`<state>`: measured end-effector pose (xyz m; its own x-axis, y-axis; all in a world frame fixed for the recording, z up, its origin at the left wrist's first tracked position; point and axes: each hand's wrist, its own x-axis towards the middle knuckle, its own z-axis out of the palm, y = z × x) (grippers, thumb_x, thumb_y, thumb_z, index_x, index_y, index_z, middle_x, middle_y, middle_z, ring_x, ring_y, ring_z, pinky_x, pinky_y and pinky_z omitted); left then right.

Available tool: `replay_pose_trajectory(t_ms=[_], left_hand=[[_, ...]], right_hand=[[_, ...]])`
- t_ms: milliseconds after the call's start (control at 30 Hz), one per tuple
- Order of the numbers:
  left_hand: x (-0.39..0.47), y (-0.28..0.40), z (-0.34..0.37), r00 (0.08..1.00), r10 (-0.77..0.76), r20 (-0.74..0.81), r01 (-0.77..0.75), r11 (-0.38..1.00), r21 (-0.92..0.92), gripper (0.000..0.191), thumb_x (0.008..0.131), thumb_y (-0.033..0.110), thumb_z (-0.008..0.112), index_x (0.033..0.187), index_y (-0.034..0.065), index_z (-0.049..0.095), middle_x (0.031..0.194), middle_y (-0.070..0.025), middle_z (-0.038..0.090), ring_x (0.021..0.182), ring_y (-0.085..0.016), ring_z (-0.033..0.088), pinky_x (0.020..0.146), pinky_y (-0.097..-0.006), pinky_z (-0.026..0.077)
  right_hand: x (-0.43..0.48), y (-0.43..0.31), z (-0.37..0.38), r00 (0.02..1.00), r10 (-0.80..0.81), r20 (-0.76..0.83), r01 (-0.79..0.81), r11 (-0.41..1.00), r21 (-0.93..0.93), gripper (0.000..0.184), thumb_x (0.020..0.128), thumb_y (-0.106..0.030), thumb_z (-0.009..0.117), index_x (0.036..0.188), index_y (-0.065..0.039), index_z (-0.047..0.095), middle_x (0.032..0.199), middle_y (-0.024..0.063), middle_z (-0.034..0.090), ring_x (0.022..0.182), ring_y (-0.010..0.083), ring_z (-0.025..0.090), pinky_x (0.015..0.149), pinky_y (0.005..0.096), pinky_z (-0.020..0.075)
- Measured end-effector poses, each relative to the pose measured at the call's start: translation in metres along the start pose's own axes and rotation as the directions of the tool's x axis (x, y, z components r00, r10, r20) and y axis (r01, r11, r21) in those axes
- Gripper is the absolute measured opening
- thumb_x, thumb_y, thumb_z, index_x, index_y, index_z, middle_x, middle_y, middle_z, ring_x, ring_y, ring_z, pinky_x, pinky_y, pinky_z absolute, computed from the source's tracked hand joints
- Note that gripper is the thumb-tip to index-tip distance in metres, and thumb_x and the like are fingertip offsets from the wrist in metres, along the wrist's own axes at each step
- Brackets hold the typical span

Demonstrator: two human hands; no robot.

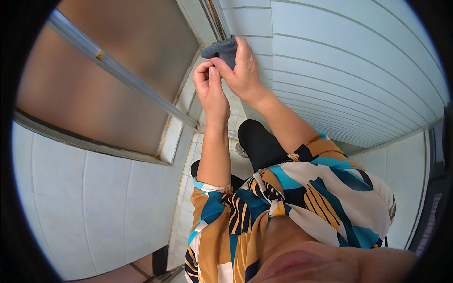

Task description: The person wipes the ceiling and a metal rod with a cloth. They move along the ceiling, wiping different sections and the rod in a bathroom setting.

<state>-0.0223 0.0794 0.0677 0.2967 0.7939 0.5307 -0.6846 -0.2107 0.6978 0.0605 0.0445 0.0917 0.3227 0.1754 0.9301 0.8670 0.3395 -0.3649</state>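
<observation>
A grey-blue cloth (226,51) is bunched against the lower visible end of a shiny metal door frame post (216,21), near the top centre. My right hand (244,69) holds the cloth from the right, its fingers mostly hidden behind it. Just below and left, my left hand (211,83) has its fingers curled and its thumb up, close to the right thumb. Whether it pinches an edge of the cloth or something small, I cannot tell.
A striped glass panel (339,67) curves along the right. At left are a frosted window pane (116,81), a metal rail (141,88) crossing it, and a white tiled wall (88,198). My legs in black trousers (262,145) stand over a tiled floor (184,212).
</observation>
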Motion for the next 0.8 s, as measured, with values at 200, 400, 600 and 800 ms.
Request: replay_pose_trajectory(t_ms=[200, 400, 600, 800], left_hand=[[-0.01, -0.02, -0.025, 0.983, -0.102, -0.152, 0.108, 0.994, 0.033, 0.018, 0.102, 0.014, 0.053, 0.118, 0.006, 0.053, 0.105, -0.0014, 0.058, 0.09, -0.008, 0.054, 0.079, -0.0249, 0.046], [-0.016, -0.032, -0.035, 0.975, -0.081, -0.206, 0.1, 0.991, 0.085, 0.016, 0.101, 0.014, 0.054, 0.115, 0.0068, 0.057, 0.104, -0.0024, 0.06, 0.091, -0.01, 0.055, 0.081, -0.0262, 0.046], [-0.013, -0.022, -0.047, 0.973, -0.07, -0.218, 0.089, 0.993, 0.078, 0.014, 0.101, 0.013, 0.055, 0.113, 0.0075, 0.058, 0.103, -0.003, 0.061, 0.092, -0.011, 0.057, 0.082, -0.0268, 0.047], [-0.013, -0.009, -0.038, 0.985, -0.026, -0.168, 0.039, 0.996, 0.078, 0.014, 0.101, 0.013, 0.055, 0.114, 0.007, 0.058, 0.104, -0.0034, 0.061, 0.093, -0.011, 0.058, 0.084, -0.0273, 0.048]], right_hand=[[-0.058, 0.03, 0.001, 0.97, 0.108, 0.219, -0.116, 0.993, 0.024, 0.064, 0.078, -0.019, 0.08, 0.126, 0.0, 0.042, 0.114, 0.0197, 0.057, 0.103, 0.0393, 0.056, 0.088, 0.048, 0.0441], [-0.081, 0.064, 0.008, 0.967, -0.162, 0.199, 0.165, 0.986, -0.001, 0.07, 0.072, -0.002, 0.078, 0.13, -0.002, 0.04, 0.119, 0.0199, 0.057, 0.105, 0.0409, 0.057, 0.091, 0.049, 0.045], [-0.094, 0.077, 0.014, 0.952, -0.274, 0.14, 0.287, 0.954, -0.09, 0.075, 0.068, 0.009, 0.074, 0.133, -0.002, 0.037, 0.123, 0.022, 0.057, 0.108, 0.0429, 0.057, 0.093, 0.049, 0.0458], [-0.089, 0.066, 0.019, 0.976, -0.19, 0.108, 0.189, 0.982, 0.027, 0.067, 0.074, 0.0, 0.076, 0.132, 0.0, 0.042, 0.117, 0.0192, 0.06, 0.104, 0.0388, 0.059, 0.091, 0.0456, 0.0469]])
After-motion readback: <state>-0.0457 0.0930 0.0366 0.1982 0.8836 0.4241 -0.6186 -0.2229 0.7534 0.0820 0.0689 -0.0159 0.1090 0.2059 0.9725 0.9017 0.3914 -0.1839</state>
